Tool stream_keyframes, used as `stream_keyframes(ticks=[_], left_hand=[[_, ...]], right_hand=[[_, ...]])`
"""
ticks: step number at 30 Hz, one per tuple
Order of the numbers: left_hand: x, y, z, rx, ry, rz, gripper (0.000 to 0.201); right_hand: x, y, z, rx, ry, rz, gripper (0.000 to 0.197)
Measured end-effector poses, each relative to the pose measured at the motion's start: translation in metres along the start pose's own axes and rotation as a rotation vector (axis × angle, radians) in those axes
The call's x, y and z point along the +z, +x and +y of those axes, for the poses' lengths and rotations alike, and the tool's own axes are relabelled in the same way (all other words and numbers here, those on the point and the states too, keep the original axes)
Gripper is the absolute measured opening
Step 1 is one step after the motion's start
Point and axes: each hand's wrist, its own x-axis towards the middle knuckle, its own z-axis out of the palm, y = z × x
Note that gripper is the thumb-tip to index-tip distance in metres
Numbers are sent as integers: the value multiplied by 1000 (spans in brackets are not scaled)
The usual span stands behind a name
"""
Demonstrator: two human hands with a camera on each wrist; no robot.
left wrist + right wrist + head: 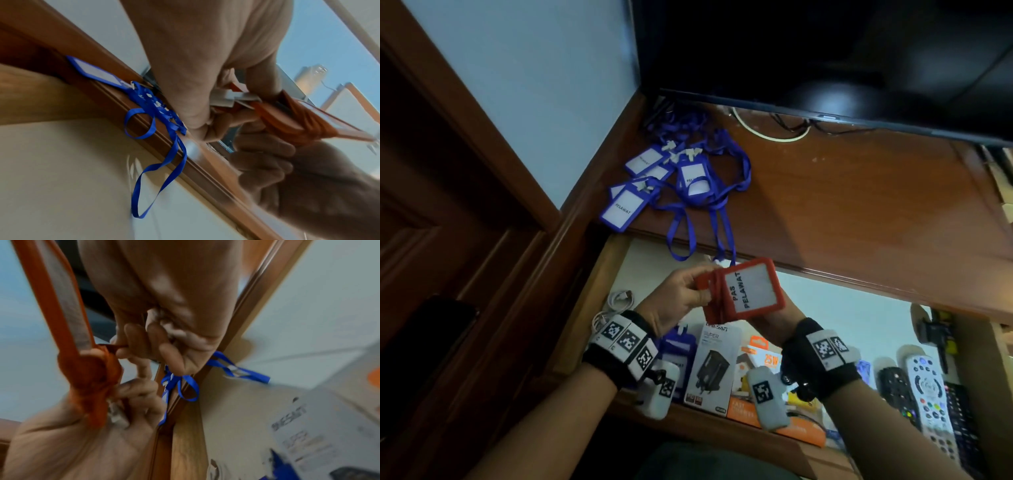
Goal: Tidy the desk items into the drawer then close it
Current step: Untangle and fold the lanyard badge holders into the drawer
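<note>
A stack of red badge holders (743,291) marked "PAS PELAWAT" hangs over the open drawer (842,308), held by both hands. My left hand (697,291) pinches the stack's left edge, by the white clips (228,97). My right hand (770,320) supports it from below, fingers curled at the red stack (61,305) and mostly hidden in the head view. Several blue badge holders (654,178) with tangled blue lanyards (719,205) lie on the wooden desk (842,205) at the back left. One lanyard loop (160,129) dangles over the desk edge into the drawer.
The drawer holds a white charger box (715,363), an orange box (763,356), a blue badge holder (678,349), a white cable (616,301) and several remotes (924,387). A dark screen (825,51) overhangs the desk's back. A wooden frame and wall stand at left.
</note>
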Motion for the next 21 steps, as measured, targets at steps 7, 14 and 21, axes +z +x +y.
stream_keyframes(ticks=[7,14,21], left_hand=[[-35,-11,-2,30,-224,139,37],[-78,-17,-8,-114,-24,210,33],[-116,-24,-23,-396,633,36,26]], right_hand=[[49,32,21,78,-6,-1,17],[52,48,40,247,-52,59,21],[34,72,30,303,-167,346,17]])
